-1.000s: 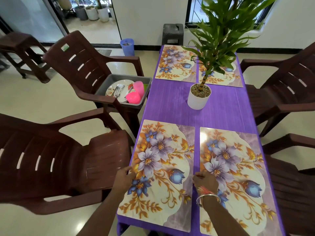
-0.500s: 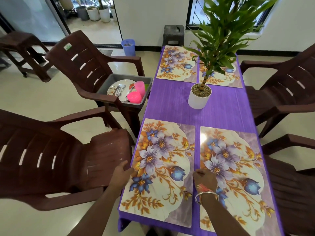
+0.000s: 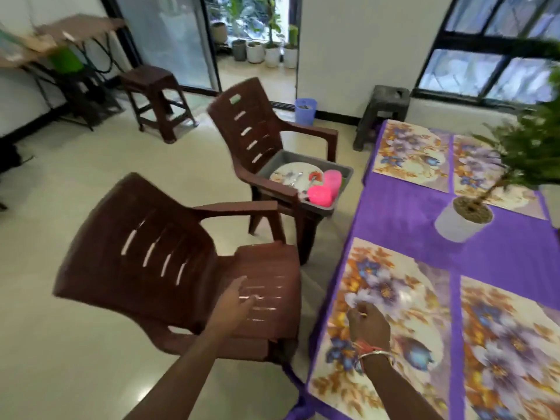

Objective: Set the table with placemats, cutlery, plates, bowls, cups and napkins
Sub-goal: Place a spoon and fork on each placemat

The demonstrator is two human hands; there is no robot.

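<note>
Plate (image 3: 295, 174) in tub (image 3: 345, 182): fragile, I judge; lift by rim. My left grip (image 3: 235, 301) spread, right grip (image 3: 368, 324) loosely curled, empty.

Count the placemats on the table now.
4. Near-left placemat and near-right placemat at the near end; far-left placemat and far-right placemat at the far end, the last partly behind the plant. The table is cut off at right, so more may be hidden.
</note>
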